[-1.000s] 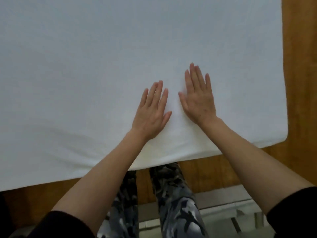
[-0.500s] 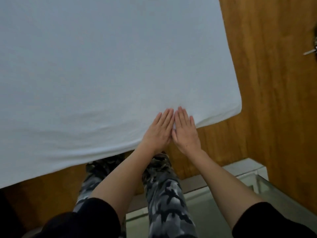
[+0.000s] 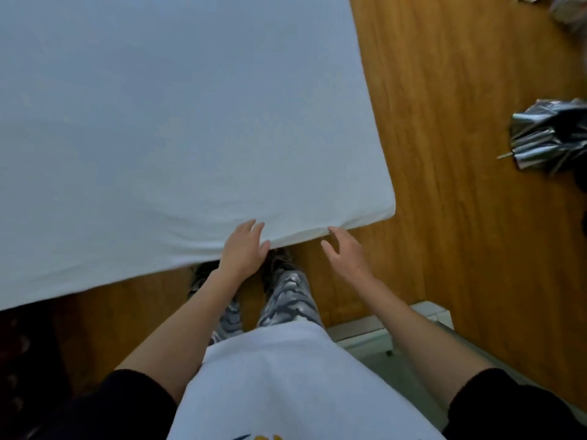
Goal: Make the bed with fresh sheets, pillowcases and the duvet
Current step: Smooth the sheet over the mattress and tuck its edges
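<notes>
Where hands [image 3: 244, 249] hover: smooth wht sheet [image 3: 178, 122].

Matt white cloth sheet [image 3: 178, 122] wrinkles softly beside the fingers [image 3: 254, 228], over a smooth wooden floor [image 3: 444, 154] and crinkled glossy foil [image 3: 546, 134] beyond.

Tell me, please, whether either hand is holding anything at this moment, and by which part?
Nothing is held. The left hand rests open at the near edge of the white sheet; the right hand hovers open beside that edge, with no grip.
</notes>
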Tool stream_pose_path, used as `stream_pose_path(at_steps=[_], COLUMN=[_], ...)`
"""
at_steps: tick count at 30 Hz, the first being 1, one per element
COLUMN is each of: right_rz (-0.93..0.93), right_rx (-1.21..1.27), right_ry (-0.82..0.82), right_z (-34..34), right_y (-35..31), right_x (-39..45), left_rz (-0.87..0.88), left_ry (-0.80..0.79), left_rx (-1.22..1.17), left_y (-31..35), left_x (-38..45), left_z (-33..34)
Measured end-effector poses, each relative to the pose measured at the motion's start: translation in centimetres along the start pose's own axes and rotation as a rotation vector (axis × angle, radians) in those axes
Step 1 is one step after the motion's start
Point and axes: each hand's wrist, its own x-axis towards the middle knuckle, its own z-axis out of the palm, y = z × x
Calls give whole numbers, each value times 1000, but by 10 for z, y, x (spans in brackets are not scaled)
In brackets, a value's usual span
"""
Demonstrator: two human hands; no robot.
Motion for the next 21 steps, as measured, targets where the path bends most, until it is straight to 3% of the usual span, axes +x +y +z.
stream_pose_path(at_steps=[6, 12, 17, 21], right_rz=[-112, -359, -509, -543], right_rx=[121, 206, 271, 231], right_ry=[-4, -32, -69, -241], right_z=[1, 37, 133, 239], right_y=[-90, -225, -336, -394], right_x=[-60, -117, -167, -216], left_rz=[-192, -240, -297, -402], left_ry=[305, 648, 775, 858], left_rx=[-530, -988, -1103, -1169], left_y=[-64, -146, -240, -326], left_x=[-118, -248, -344, -411], left_z=[-56, -100, -96, -88])
